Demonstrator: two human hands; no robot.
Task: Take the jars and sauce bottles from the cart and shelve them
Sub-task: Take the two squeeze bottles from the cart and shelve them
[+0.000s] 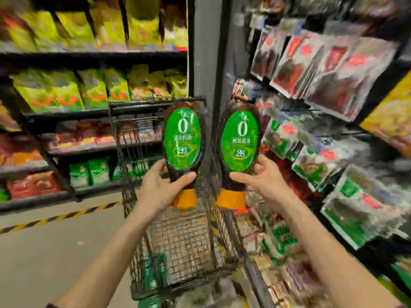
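Head view: left hand (pixel 159 185) and right hand (pixel 264 181) each clasped a sauce bottle (pixel 182 141) (pixel 240 141) near its orange cap; likely heavy, slick; grip the waist.

From where I watch, both forearms are bare from the bottom edge of the view up to the wrists, no sleeves showing. My left hand (pixel 159 187) and right hand (pixel 262 180) wear no gloves, and I see no rings or watch. At the lower left corner a dark strip crosses the arm, possibly a sleeve edge or band; blur leaves it unclear.
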